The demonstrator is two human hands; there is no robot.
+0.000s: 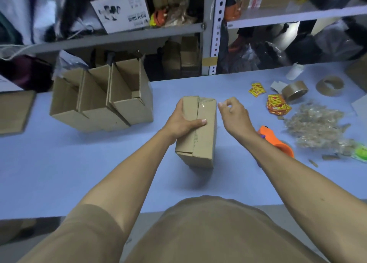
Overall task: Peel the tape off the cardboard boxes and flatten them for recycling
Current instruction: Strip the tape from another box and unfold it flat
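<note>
Well left of the left grip, a flat cardboard sheet lies at the tabletop's edge; nearer, still left of that grip, three open cardboard boxes stand side by side, touching, their flaps up; the pale blue tabletop carries them all. The left grip curls round the small closed box, fingers on its left side, thumb laid across the top; clear tape glints on the top near the far end. Just right of the box, apart from it, the right grip hovers with thumb and forefinger pressed together; whether they pinch a shred of tape I cannot tell. Right of that grip lie an orange tool, partly hidden by the forearm; yellow and red stickers; a heap of peeled tape scraps; beyond them a brown tape roll and a spent cardboard core.
</note>
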